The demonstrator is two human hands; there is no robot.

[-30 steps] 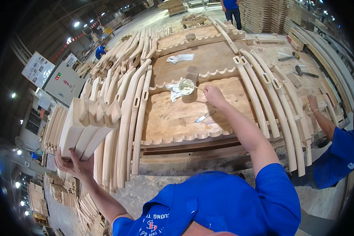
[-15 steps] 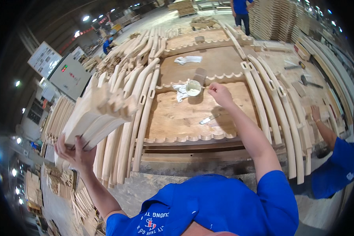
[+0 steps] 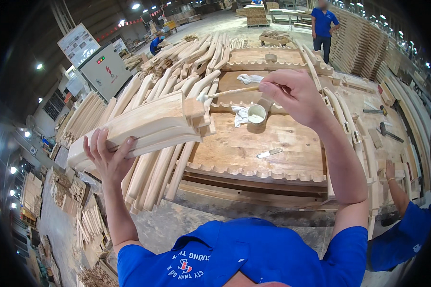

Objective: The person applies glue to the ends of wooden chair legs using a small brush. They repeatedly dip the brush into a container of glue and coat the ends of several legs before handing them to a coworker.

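Note:
My left hand (image 3: 111,154) is wrapped round a stack of pale shaped wooden pieces (image 3: 146,117), held tilted with their stepped ends toward the right. In my right hand (image 3: 294,95) is a thin glue stick (image 3: 232,91), pinched near its end. White paste coats its tip, which is at the stepped ends; whether it touches them I cannot tell. Below that hand a cup (image 3: 257,115) of white paste stands on the plywood board (image 3: 225,148). A white rag (image 3: 241,117) lies beside the cup. Nearer to me lies a flat-bladed knife (image 3: 269,153).
Long curved wooden parts (image 3: 151,179) are piled at the left of the bench, and slotted rails (image 3: 342,117) lie along its right. A hammer (image 3: 390,132) rests farther right. A co-worker's arm (image 3: 397,191) reaches in there. Another person (image 3: 323,28) stands at the back.
My right hand has lifted from the cup with the glue stick and come over to the wooden pieces. My left hand has swung the stack rightward, with its stepped ends farther out.

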